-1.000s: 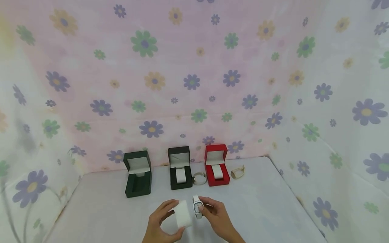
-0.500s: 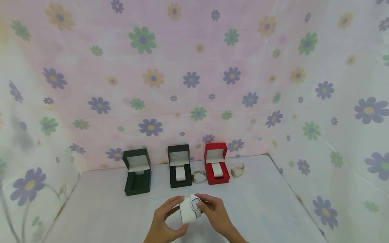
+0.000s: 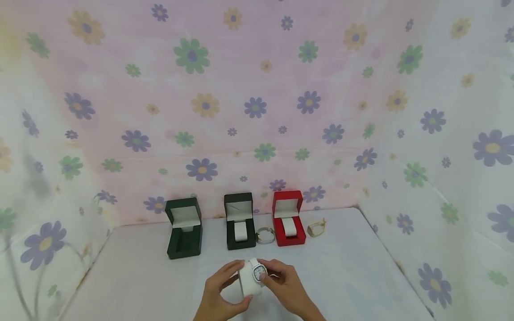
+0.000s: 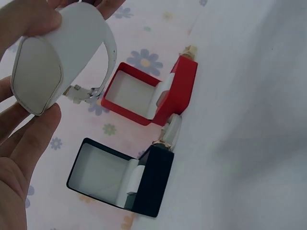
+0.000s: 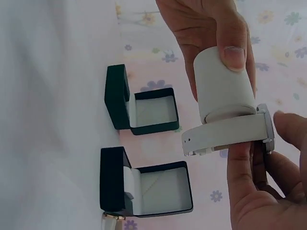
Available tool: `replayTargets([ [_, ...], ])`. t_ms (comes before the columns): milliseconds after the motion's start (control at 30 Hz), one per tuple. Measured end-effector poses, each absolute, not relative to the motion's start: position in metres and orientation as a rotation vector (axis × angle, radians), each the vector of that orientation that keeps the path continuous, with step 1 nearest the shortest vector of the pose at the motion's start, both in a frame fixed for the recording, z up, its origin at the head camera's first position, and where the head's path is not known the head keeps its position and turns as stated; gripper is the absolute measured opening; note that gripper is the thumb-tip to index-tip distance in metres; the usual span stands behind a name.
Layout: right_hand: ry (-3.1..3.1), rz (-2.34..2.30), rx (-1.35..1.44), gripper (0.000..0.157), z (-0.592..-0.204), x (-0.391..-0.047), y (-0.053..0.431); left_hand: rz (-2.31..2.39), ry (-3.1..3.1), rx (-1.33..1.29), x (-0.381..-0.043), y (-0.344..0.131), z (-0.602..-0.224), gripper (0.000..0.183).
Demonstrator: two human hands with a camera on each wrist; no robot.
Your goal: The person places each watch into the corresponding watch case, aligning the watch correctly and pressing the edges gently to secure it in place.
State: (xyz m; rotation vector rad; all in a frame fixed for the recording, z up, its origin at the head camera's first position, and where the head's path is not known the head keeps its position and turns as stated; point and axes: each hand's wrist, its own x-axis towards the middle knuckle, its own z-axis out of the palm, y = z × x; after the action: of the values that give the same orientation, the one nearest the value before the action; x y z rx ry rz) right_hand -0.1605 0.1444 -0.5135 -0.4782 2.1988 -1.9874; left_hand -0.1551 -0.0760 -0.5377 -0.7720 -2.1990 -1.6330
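My left hand grips a white watch cushion, thumb on one end and fingers on the other side. The right hand pinches a white wristwatch by its case, thumb near the dial. In the right wrist view the white strap lies across the cushion's end. From the left wrist view the strap curves out with a gap beside the cushion; whether its clasp is fastened I cannot tell. Both hands are above the table.
An open green box without a cushion stands at the left. An open black box and an open red box each hold a white cushion. A bangle-like watch lies between them, a gold watch farther right.
The hands have come together: the watch, held apart at the cushion's right a second ago, now meets the cushion's end. The boxes have stayed put.
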Motion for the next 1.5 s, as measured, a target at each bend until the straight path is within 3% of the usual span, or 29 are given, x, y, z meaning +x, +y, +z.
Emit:
replayTargets([
  [300,2.246,-1.876,-0.695,0.068,-0.517,-0.162,0.146,-1.733,-2.215,-0.572,-0.151,-0.074,-0.537,0.071],
  [800,2.326,-1.904,-0.543,0.063,-0.517,-0.155,0.147,-1.752,-2.263,-0.753,-0.155,-0.079,-0.538,0.082],
  [1233,2.437,-2.025,-0.670,0.055,-0.526,-0.149,0.136,-1.713,-2.138,-0.607,-0.151,-0.077,-0.536,0.076],
  [1500,2.498,-1.960,-0.795,0.059,-0.529,-0.149,0.136,-1.704,-2.135,-0.632,-0.149,-0.080,-0.537,0.076],
])
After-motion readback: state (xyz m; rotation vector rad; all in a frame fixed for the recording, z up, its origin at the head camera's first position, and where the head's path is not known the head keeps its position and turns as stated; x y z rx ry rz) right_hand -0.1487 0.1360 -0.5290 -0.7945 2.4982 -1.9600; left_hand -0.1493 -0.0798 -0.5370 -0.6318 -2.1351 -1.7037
